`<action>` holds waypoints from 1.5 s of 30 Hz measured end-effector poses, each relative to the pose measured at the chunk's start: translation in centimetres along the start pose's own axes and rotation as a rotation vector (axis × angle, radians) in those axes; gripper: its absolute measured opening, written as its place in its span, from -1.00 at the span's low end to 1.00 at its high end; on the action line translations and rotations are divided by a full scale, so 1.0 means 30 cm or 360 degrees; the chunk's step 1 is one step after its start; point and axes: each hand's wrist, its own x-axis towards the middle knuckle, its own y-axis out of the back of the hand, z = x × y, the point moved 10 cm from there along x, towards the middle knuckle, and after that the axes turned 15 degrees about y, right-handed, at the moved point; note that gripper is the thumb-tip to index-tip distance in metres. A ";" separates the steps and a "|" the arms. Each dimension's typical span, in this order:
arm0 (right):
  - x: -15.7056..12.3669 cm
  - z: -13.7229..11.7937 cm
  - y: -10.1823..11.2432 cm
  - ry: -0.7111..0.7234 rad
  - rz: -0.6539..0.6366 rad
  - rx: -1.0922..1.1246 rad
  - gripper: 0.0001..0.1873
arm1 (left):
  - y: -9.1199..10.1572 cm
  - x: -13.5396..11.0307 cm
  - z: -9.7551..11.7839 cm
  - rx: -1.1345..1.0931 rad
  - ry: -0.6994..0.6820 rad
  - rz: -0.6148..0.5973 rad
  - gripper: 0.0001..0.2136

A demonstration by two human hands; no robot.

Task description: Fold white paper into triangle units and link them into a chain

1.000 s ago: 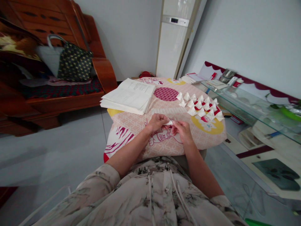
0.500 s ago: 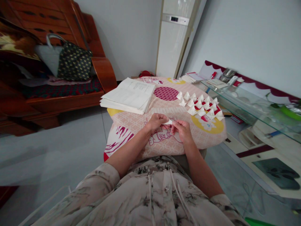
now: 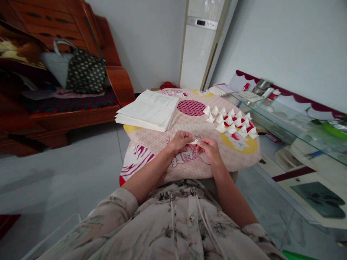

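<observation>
Above the near part of a cloth-covered table (image 3: 151, 139), my left hand (image 3: 181, 141) and my right hand (image 3: 210, 148) pinch a small folded piece of white paper (image 3: 194, 141) between them. Fingers partly hide the paper, so its exact shape cannot be made out. Beyond my right hand, several small pointed white folded paper pieces (image 3: 231, 129) stand in rows on the cloth. To the far left of my hands lies a stack of white paper sheets (image 3: 149, 108), the top one with some print.
A glass-topped cabinet (image 3: 287, 115) holding assorted items runs along the right. At the left stands a wooden bench (image 3: 119, 83) with a dark patterned bag (image 3: 85, 70) on it. A tall white cabinet-like appliance (image 3: 199, 50) is against the back wall.
My right fingers have shifted slightly left along the folded paper. Both hands keep their pinch, and the stack and the rows of folded pieces are unchanged.
</observation>
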 end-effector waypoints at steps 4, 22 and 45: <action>-0.002 0.002 -0.007 -0.0014 -0.0043 -0.0021 -0.66 | -0.007 0.000 0.003 0.0040 -0.0065 -0.0043 -0.70; 0.000 -0.001 0.057 0.0010 0.0215 -0.0025 -0.78 | -0.037 -0.013 0.002 0.0000 -0.0003 -0.0197 -0.66; -0.014 0.002 0.061 -0.0031 0.0216 -0.0079 -0.79 | -0.048 -0.019 -0.049 0.0165 0.0177 -0.0423 -0.59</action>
